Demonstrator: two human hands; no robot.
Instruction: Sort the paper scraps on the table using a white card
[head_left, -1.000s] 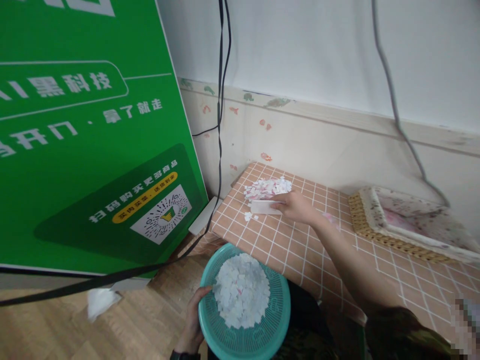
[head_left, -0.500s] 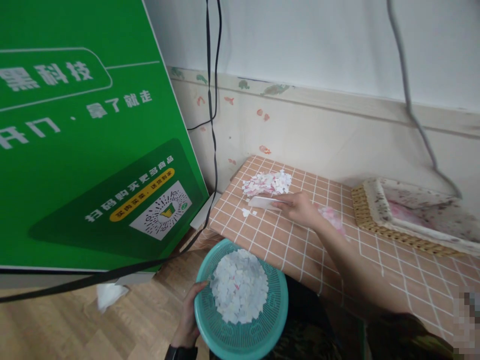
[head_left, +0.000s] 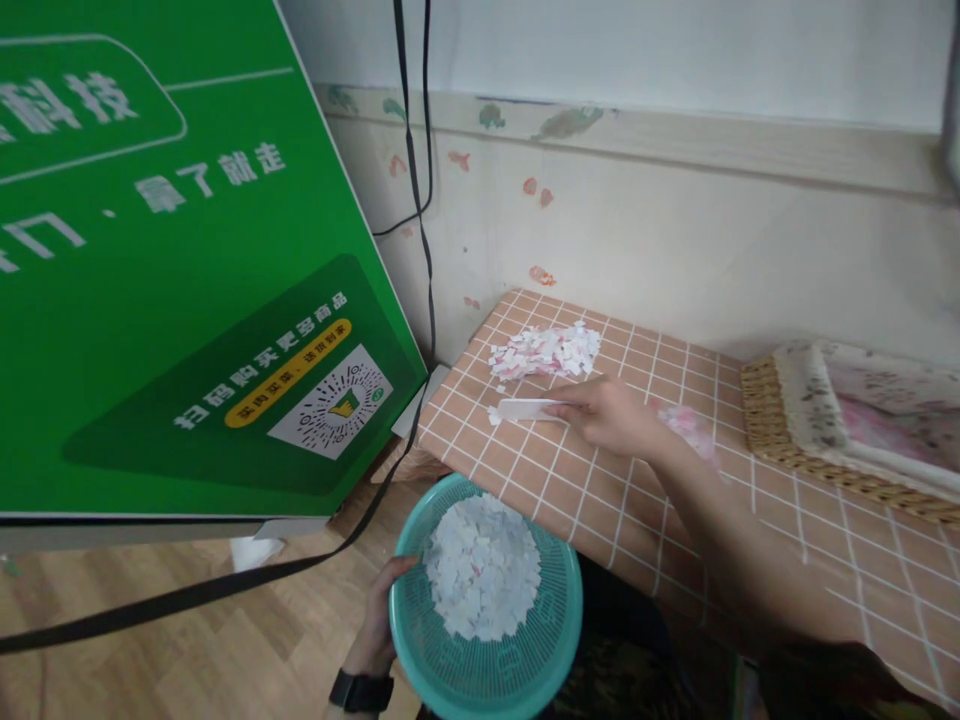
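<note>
My left hand [head_left: 382,605] grips the left rim of a teal plastic basket [head_left: 551,655], its thumb over the edge and the other fingers hidden underneath. A heap of small white paper scraps [head_left: 484,568] fills the basket's middle. Over the table, my right hand [head_left: 604,412] is closed round a flat white scraper-like piece [head_left: 523,409], held with its long edge sideways. A few scraps lie at its left end. Just beyond it sits a pile of white and pink paper scraps [head_left: 546,350].
The table has a brown checked cloth [head_left: 540,470]. A cloth-lined wicker basket [head_left: 780,410] stands at right, with a pinkish plastic bag [head_left: 688,430] nearer my forearm. A green printed panel [head_left: 225,250] is on the left; a black cord [head_left: 352,530] hangs before it.
The view has shifted a little. The white piece has moved nearer me, away from the pile, and now touches or covers the few loose scraps. My left hand keeps its hold on the basket.
</note>
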